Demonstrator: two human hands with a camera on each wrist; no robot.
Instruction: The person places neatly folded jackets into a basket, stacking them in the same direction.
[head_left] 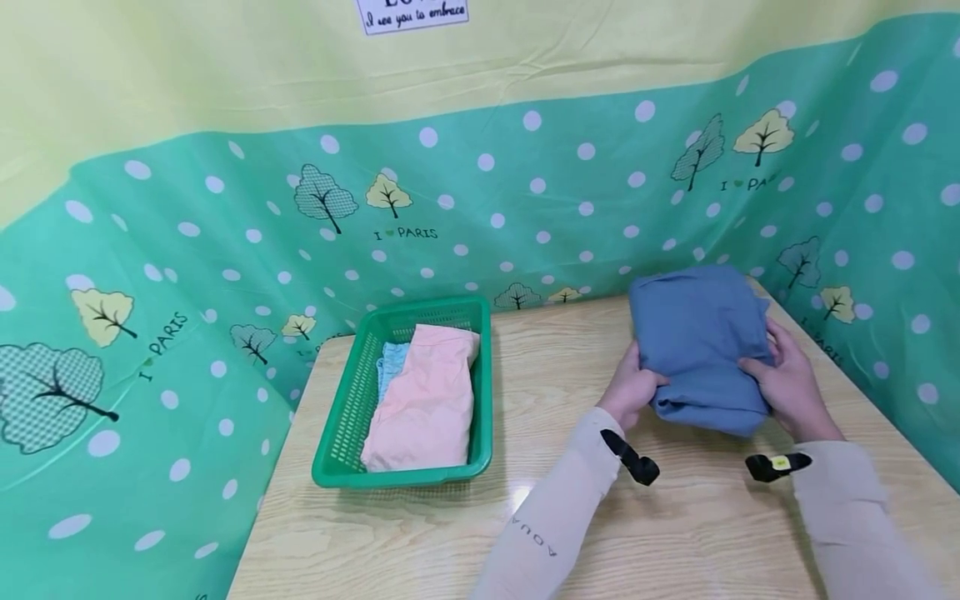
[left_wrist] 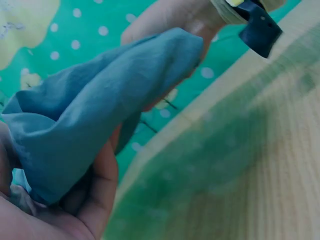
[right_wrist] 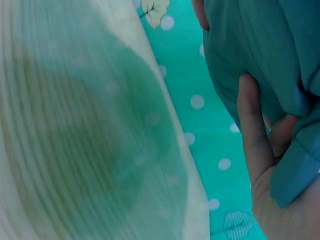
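Observation:
A folded blue-grey garment (head_left: 697, 333) is held up over the right part of the table by both hands. At its left edge the left hand (head_left: 632, 387) grips it, thumb on top and fingers underneath. The right hand (head_left: 795, 383) grips the opposite edge, with its thumb lying across the cloth. In the left wrist view the garment (left_wrist: 105, 100) appears as a thick folded bundle, tilted, with the left fingers (left_wrist: 102, 185) beneath it. Fingers of the right hand (right_wrist: 255, 125) press up against the cloth (right_wrist: 260, 50) from below in the right wrist view.
Left of the hands, a green plastic basket (head_left: 487, 400) stands on the wooden table (head_left: 555, 367). Inside it lie a folded pink garment (head_left: 427, 408) and a light blue cloth (head_left: 392, 364). A green and yellow patterned curtain (head_left: 480, 192) surrounds the table's back and sides.

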